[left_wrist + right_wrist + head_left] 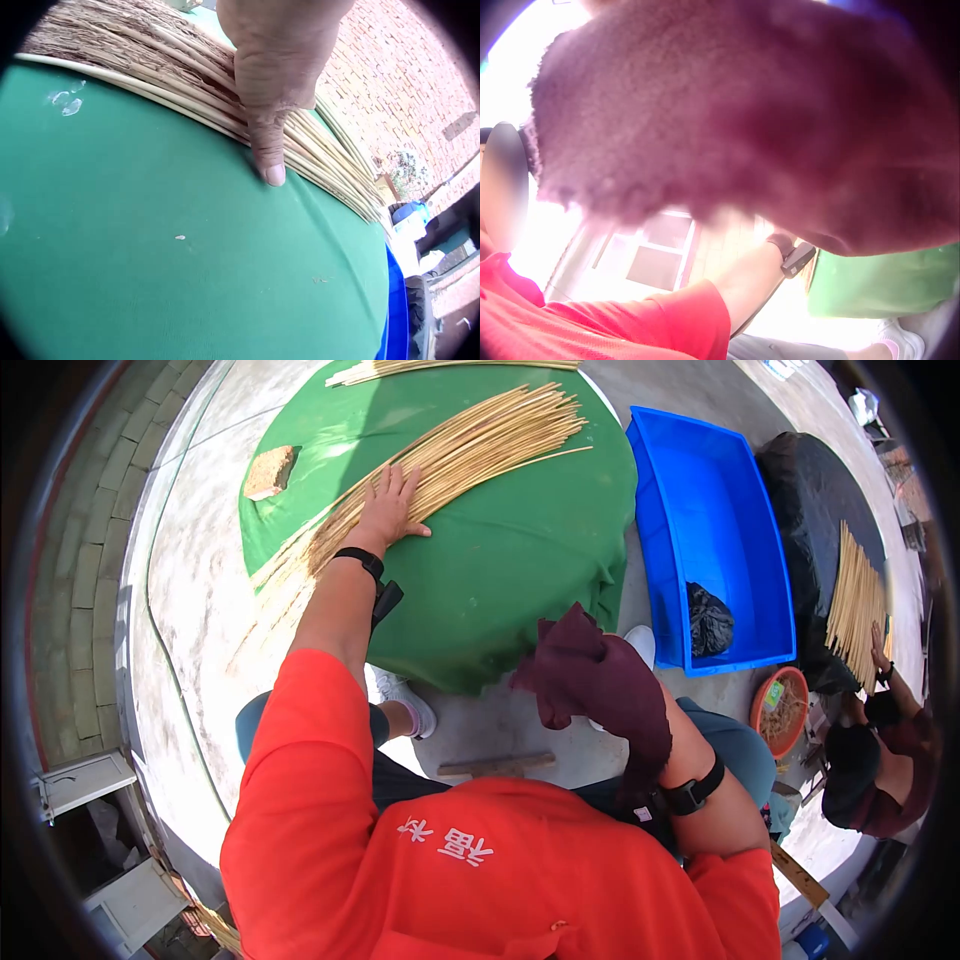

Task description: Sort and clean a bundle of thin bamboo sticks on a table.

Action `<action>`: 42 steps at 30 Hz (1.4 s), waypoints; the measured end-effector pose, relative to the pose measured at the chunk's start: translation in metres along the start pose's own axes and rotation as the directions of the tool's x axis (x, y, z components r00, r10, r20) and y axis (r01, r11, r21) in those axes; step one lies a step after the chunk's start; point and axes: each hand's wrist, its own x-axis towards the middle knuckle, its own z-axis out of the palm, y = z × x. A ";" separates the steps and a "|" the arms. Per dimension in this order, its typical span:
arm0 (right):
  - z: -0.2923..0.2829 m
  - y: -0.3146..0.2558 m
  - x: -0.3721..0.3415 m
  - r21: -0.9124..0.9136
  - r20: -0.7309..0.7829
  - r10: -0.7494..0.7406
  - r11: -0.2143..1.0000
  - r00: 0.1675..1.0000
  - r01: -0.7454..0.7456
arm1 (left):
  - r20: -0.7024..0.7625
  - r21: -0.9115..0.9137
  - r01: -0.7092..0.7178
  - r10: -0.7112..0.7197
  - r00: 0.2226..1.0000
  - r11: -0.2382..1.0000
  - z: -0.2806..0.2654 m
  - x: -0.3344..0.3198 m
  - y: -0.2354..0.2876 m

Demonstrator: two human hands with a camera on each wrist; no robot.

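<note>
My left hand (390, 508) rests with spread fingers on a long bundle of thin dry stalks (500, 435) lying across a round table covered with a green cloth (480, 580). In the left wrist view the thumb (268, 161) reaches over the bundle's near edge down to the green cover. A maroon cloth (600, 675) covers my right hand, so its fingers are hidden and I cannot tell how they lie. That cloth (667, 112) hangs close before the right wrist camera, over the lap side of the table.
A brick (269, 473) lies at the table's left. More stalks (440, 368) lie along the far edge. A blue tub (725, 510) holding a black plastic bag (708, 622) stands right, near an orange basin (780, 710). Another person (880, 770) works at stalks on a black-covered table (815, 490).
</note>
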 end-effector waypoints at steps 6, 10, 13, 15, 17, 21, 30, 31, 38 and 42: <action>-0.004 0.005 -0.004 0.272 -0.051 -0.083 0.958 0.995 0.094 | 0.011 -0.009 -0.049 0.049 0.999 0.999 -0.041 -0.026 0.000; -0.042 0.050 0.029 -0.539 0.126 -0.723 0.525 0.680 0.659 | -0.045 -0.134 -0.132 0.127 0.991 0.982 -0.079 -0.053 -0.010; -0.060 0.038 0.021 -0.406 0.061 -0.785 0.546 0.617 0.733 | -0.005 -0.188 -0.131 0.132 0.991 0.973 -0.114 -0.084 -0.011; -0.066 0.014 -0.003 -0.309 0.018 -0.839 0.512 0.543 0.801 | -0.010 -0.447 -0.150 0.163 0.987 0.882 -0.137 -0.108 -0.007; -0.066 -0.007 -0.034 -0.206 -0.040 -0.881 0.469 0.471 0.859 | -0.066 -0.574 -0.187 0.183 0.981 0.797 -0.157 -0.130 -0.001; -0.048 -0.053 -0.126 -0.781 -0.146 -0.984 0.179 0.103 0.598 | -0.164 -0.891 -0.181 0.078 0.983 0.417 -0.183 -0.160 0.017; -0.068 -0.022 -0.220 -0.995 -0.032 -0.999 0.029 0.025 -0.094 | 0.042 -0.918 -0.083 -0.302 0.952 -0.388 -0.158 -0.139 0.014; -0.084 -0.012 -0.217 -0.966 -0.258 -0.964 0.259 0.068 0.001 | 0.198 -0.846 -0.014 -0.337 0.920 -0.533 -0.150 -0.131 0.010; -0.148 0.080 -0.163 -0.992 -0.067 -0.983 0.048 0.169 -0.114 | 0.115 -0.880 -0.027 -0.268 0.957 -0.474 -0.176 -0.134 0.037; -0.190 0.154 -0.117 -0.860 -0.397 -0.868 0.239 0.298 -0.451 | 0.085 -0.881 -0.066 -0.293 0.952 -0.468 -0.181 -0.141 0.040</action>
